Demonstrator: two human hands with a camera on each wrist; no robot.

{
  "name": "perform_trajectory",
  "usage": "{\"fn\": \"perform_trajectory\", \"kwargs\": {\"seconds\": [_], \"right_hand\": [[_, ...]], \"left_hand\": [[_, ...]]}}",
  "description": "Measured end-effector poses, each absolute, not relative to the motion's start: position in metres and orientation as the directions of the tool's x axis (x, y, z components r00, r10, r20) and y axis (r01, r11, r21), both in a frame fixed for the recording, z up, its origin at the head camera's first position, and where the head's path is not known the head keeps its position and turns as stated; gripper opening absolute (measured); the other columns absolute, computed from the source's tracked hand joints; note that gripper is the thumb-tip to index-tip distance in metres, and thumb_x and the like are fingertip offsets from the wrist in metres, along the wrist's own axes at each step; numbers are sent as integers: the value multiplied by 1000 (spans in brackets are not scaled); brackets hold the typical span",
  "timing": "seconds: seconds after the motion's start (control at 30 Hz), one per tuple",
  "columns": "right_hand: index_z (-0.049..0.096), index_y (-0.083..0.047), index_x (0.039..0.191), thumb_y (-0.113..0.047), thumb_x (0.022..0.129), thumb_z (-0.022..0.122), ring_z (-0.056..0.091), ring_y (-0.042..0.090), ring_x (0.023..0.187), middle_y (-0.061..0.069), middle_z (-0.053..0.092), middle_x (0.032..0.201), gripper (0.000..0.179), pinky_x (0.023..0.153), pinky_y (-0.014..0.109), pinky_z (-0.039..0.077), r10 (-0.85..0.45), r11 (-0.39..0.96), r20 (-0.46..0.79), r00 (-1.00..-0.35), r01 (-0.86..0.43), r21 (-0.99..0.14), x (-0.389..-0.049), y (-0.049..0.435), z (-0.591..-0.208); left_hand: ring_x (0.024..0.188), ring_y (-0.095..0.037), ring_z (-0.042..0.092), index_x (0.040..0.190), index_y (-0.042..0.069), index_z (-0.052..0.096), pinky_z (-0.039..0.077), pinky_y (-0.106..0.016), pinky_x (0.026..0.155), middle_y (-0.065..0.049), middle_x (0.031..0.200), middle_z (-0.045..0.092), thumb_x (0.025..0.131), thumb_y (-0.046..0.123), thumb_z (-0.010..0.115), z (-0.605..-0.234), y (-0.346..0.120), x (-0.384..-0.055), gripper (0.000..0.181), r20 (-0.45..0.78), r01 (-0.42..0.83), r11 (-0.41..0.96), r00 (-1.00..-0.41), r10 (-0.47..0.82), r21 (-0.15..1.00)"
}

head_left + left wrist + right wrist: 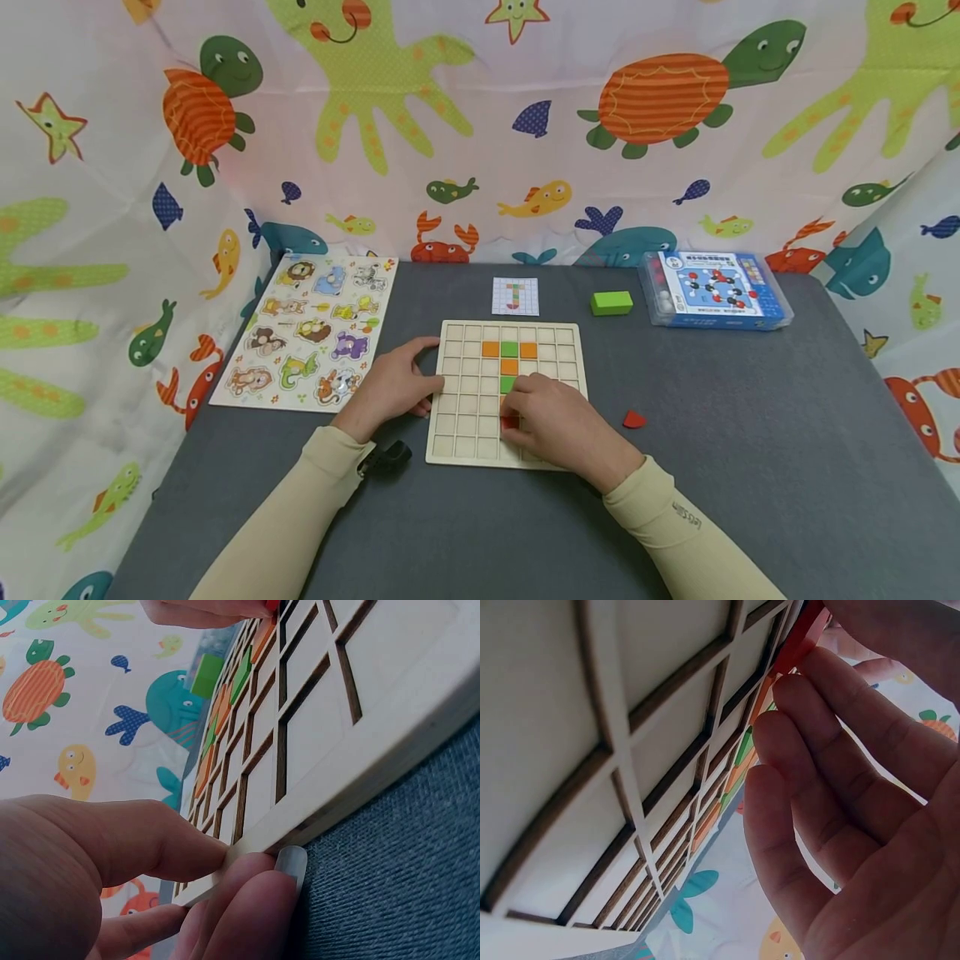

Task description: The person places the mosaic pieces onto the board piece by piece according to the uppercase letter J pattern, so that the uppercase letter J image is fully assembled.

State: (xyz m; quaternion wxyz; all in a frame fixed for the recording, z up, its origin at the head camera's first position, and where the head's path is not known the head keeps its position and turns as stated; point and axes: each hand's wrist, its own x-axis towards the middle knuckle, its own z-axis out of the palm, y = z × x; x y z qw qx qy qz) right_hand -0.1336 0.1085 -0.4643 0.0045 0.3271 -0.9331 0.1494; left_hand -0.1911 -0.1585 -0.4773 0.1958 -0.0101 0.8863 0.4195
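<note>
A square wooden grid board (465, 425) lies on the grey table. Orange tiles (491, 349) and green tiles (509, 349) fill a short row near its top and a column running down from there. My left hand (393, 379) pinches the board's left edge, thumb on top and fingers underneath in the left wrist view. Over the lower middle of the board, my right hand (558, 421) pinches a red tile (801, 637) between thumb and index finger, at the cell below the lowest orange tile. In the head view my fingers cover part of that column.
Right of the board lies a small red piece (633, 419). Behind it stand a patterned card (515, 296), a green block (611, 302) and a plastic box with a blue label (716, 290). An animal puzzle board (303, 333) lies at the left, near my left hand.
</note>
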Motion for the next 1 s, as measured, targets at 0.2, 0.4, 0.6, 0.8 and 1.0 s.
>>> {"fn": "perform_trajectory", "kwargs": {"seconds": [0.2, 0.4, 0.6, 0.8, 1.0], "right_hand": [[80, -18, 92, -25, 89, 88, 56, 11, 84, -6, 66, 87, 11, 73, 29, 56, -605, 745, 87, -791, -601, -289, -133, 109, -464], [81, -19, 92, -23, 87, 89, 61, 11, 86, -6, 68, 88, 10, 77, 31, 58, -601, 742, 104, -793, -601, -295, -135, 112, -464], [84, -20, 94, -19, 87, 89, 63, 11, 87, -6, 70, 91, 10, 76, 31, 58, -601, 729, 132, -788, -609, -314, -137, 116, -462], [84, -20, 96, -18, 87, 88, 64, 11, 88, -6, 70, 92, 10, 76, 31, 58, -599, 730, 126, -790, -604, -319, -137, 117, -463], [83, -21, 96, -20, 87, 90, 65, 11, 90, -7, 70, 93, 11, 77, 31, 59, -589, 744, 116, -800, -592, -309, -137, 117, -464]], "left_hand": [[59, -20, 74, 161, 26, 49, 63, -34, 59, -9, 76, 73, 94, 22, 76, -479, -159, -191, 73, -358, -188, 651, -923, 139, 736], [59, -21, 75, 161, 27, 49, 63, -34, 58, -9, 76, 73, 94, 23, 75, -478, -159, -190, 73, -362, -187, 659, -922, 138, 729], [60, -21, 75, 161, 27, 49, 62, -34, 59, -8, 76, 74, 93, 24, 76, -477, -160, -191, 73, -365, -190, 662, -921, 136, 725], [60, -20, 75, 161, 27, 49, 62, -33, 59, -8, 76, 74, 94, 23, 75, -478, -160, -192, 73, -358, -180, 660, -922, 145, 730], [59, -19, 74, 161, 26, 49, 62, -33, 59, -8, 75, 74, 94, 23, 75, -478, -159, -192, 72, -351, -171, 662, -924, 148, 730]]}}
